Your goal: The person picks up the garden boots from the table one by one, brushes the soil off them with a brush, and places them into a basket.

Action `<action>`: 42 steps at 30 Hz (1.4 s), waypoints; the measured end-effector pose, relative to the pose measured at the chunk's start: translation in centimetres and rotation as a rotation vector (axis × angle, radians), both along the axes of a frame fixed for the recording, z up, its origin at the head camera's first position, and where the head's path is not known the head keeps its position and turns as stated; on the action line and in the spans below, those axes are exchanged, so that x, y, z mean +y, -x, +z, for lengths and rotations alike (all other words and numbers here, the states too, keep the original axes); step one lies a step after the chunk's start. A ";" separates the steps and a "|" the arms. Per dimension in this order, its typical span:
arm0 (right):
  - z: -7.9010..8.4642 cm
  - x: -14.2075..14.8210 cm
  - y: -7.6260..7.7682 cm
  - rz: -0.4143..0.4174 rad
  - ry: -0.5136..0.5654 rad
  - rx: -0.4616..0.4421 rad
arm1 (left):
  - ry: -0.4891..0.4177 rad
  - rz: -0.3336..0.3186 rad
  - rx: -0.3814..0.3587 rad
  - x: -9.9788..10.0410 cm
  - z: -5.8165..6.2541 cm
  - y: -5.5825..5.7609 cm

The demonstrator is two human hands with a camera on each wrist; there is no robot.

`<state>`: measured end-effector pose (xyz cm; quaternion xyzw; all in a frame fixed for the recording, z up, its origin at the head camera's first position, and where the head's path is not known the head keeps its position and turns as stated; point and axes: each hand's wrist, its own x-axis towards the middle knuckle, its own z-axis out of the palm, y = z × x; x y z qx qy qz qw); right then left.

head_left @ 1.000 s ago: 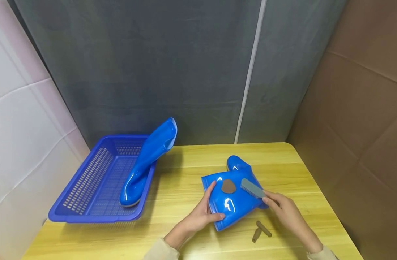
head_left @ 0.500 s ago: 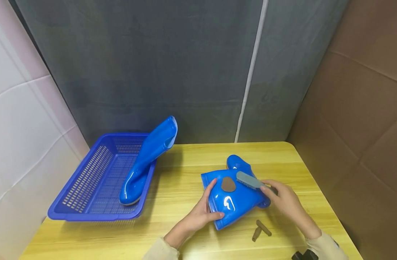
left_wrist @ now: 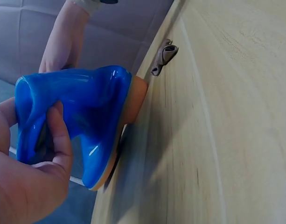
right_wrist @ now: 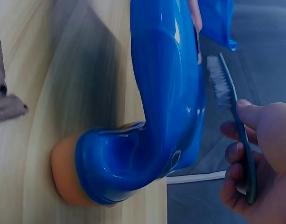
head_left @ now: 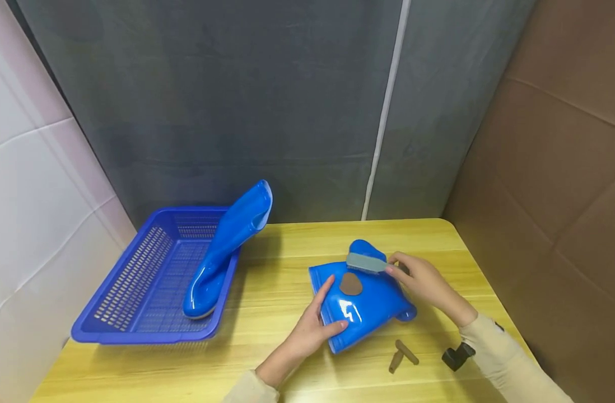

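Note:
A glossy blue rain boot with an orange-tan sole is held by its shaft, tilted, low over the table. My left hand grips the shaft's open end, thumb on the near face, as the left wrist view also shows. On the upward face of the shaft is a brown patch. My right hand holds a grey-green scrubbing brush by its handle, fingers curled round it. White bristles face the boot close by; whether they touch it I cannot tell.
A blue perforated plastic basket stands at the left, with a second blue boot leaning over its right rim. Two small brown rolls lie on the wooden table near its front. A dark curtain hangs behind.
The brush in my right hand has moved left and away from me, now above the brown patch and turned more level. My left hand and the boot have stayed nearly still.

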<state>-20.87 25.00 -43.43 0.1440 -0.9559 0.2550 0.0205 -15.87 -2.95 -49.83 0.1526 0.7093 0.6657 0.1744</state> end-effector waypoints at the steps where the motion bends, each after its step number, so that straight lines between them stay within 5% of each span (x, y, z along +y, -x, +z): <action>1: 0.0 -0.1 0.2 0.007 -0.013 0.000 | 0.003 0.001 0.006 0.0 0.0 0.0; 11: -0.9 -0.8 1.3 0.119 -0.126 0.043 | 0.033 -0.012 0.039 0.2 0.2 0.0; 42: -1.8 -1.6 1.1 0.195 -0.196 0.136 | 0.015 -0.036 0.039 -0.5 0.7 0.2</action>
